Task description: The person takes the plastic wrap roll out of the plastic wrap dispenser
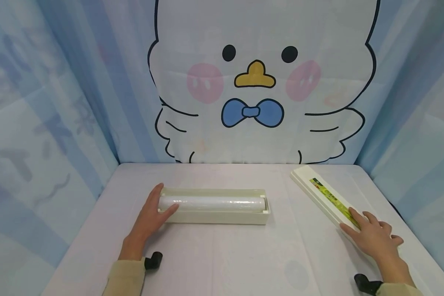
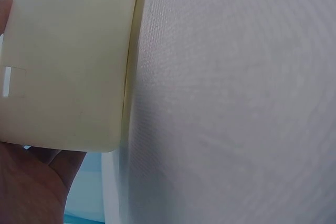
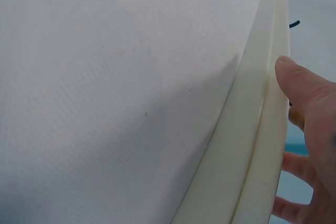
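Observation:
A cream cling film dispenser box (image 1: 214,218) lies lengthwise on the table with its top off. Inside it sits a shiny roll of cling film (image 1: 222,203). My left hand (image 1: 148,213) grips the box's left end, thumb over the near rim and fingers at the far side. The left wrist view shows the box's end wall (image 2: 68,66) close up. At the right lies a long cream lid (image 1: 318,193) with a green and yellow label, set at a slant. My right hand (image 1: 377,238) holds its near end, with the thumb (image 3: 302,80) along one side edge.
A white cloth covers the table (image 1: 244,259). Behind it hangs a curtain (image 1: 251,144) printed with a cartoon bird, and blue patterned curtains (image 1: 40,144) close in both sides. Each wrist carries a black camera mount (image 1: 153,260).

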`<state>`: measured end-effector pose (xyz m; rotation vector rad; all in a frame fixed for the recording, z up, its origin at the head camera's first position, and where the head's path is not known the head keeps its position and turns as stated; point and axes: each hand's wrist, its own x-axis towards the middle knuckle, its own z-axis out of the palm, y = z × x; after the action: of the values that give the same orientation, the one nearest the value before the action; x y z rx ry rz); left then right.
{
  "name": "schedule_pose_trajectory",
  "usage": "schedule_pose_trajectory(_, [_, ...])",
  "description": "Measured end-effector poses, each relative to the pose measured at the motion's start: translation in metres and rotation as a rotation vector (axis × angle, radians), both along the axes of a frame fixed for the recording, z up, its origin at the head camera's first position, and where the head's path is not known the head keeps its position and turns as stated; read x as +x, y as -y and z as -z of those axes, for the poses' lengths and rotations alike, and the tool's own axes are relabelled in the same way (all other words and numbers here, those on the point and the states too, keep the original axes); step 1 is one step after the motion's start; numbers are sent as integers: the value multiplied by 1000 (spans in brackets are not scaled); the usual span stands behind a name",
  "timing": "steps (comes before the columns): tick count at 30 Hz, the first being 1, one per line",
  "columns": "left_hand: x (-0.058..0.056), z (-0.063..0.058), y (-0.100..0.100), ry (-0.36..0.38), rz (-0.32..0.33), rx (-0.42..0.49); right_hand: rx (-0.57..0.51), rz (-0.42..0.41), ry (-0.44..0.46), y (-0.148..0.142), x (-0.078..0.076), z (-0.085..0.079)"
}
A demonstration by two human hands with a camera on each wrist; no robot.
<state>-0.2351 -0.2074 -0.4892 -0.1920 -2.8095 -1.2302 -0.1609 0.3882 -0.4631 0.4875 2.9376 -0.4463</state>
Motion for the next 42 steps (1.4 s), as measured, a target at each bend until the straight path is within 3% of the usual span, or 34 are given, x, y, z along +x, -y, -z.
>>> schedule_pose_trajectory(12, [1, -3, -2, 8, -2, -11, 51, 8, -54, 10, -8, -6])
schedule_pose_trajectory(29, [0, -2, -1, 0, 10, -12, 77, -71, -230, 29, -10, -20])
schedule_pose_trajectory(42, [0, -3, -1, 14, 5, -8, 79, -104, -304, 43, -13, -33])
